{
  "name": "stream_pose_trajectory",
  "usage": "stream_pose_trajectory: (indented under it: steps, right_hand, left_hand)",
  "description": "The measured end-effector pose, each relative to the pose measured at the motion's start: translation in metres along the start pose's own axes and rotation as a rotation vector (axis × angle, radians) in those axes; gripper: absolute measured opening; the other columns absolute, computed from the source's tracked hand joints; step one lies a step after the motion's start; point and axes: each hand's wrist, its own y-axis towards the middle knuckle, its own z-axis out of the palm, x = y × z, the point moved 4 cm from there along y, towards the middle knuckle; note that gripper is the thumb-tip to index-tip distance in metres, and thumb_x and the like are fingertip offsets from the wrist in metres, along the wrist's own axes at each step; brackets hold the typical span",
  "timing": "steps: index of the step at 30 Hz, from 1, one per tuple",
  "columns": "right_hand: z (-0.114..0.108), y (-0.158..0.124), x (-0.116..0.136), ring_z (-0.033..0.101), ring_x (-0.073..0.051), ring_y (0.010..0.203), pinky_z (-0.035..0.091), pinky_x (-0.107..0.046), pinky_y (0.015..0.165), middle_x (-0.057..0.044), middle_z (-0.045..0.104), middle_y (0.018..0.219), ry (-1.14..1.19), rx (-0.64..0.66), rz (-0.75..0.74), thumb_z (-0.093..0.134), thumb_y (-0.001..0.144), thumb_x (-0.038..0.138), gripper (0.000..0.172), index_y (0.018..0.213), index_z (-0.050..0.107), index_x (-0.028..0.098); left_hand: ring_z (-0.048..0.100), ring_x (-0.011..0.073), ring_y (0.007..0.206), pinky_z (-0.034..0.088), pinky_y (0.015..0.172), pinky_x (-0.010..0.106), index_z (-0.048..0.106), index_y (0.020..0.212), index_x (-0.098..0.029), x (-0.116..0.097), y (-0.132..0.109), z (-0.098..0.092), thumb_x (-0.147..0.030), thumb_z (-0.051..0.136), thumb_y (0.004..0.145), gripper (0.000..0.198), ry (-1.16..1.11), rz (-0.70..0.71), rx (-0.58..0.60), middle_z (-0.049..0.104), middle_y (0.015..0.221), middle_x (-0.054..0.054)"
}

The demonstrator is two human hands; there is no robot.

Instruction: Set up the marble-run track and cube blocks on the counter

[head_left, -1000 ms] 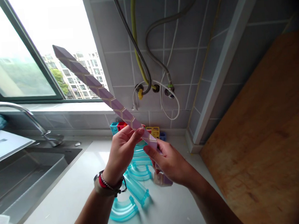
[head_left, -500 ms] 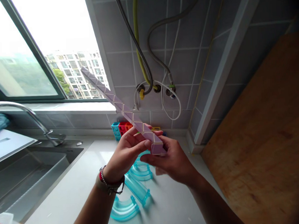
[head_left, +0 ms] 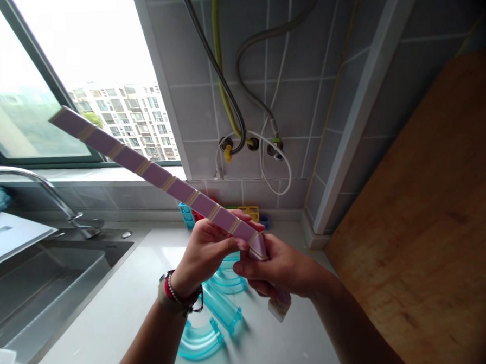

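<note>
Both hands hold a long pale purple snake puzzle (head_left: pixel 155 174) with cream-coloured joints. Its straight section slants from my grip up to the left, across the window. My left hand (head_left: pixel 208 250) supports it from below, thumb and fingers closed around it near the lower end. There the puzzle bends, and my right hand (head_left: pixel 286 264) grips it at the bend. A further short section pokes out under my right hand, its middle hidden by the fingers. Below the hands, translucent turquoise track pieces (head_left: pixel 222 308), curved and straight, lie on the white counter (head_left: pixel 284 345).
Coloured plastic blocks (head_left: pixel 250 212) stand against the tiled wall. At left are a sink (head_left: pixel 70 299) with a chrome faucet (head_left: pixel 50 192) and a white board (head_left: pixel 15 237). A wooden panel (head_left: pixel 429 237) leans at right. Hoses (head_left: pixel 219 58) hang on the wall.
The puzzle's long section has turned about its length, showing flat faces instead of zigzag triangles, and its far end has swung left. My right hand has turned, and a lower section sticks out beneath it.
</note>
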Motion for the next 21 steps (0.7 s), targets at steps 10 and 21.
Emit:
stream_pose_trajectory:
  steps: [10,21]
  right_hand:
    - [-0.006,-0.007,0.022,0.062,-0.017,0.069,0.042,-0.026,0.059,-0.001,0.072,0.080,-0.527,-0.362,-0.065,0.085,0.075,0.030,0.024,0.091,0.072,0.019]
    - [-0.006,-0.002,0.024,0.042,-0.008,0.056,0.035,-0.022,0.055,0.006,0.052,0.065,-0.079,-0.089,-0.228,0.089,0.077,0.042,0.034,0.076,0.065,0.018]
  left_hand:
    - [0.079,0.0277,0.093,0.064,0.082,0.034,0.078,0.105,-0.016,0.004,0.000,-0.004,-0.034,0.090,0.079,0.034,0.082,-0.119,-0.047,0.082,0.101,0.012]
    - [0.078,0.0304,0.105,0.061,0.095,0.042,0.079,0.107,-0.019,-0.004,-0.004,0.000,-0.057,0.073,0.091,0.042,-0.150,-0.115,-0.140,0.083,0.103,0.011]
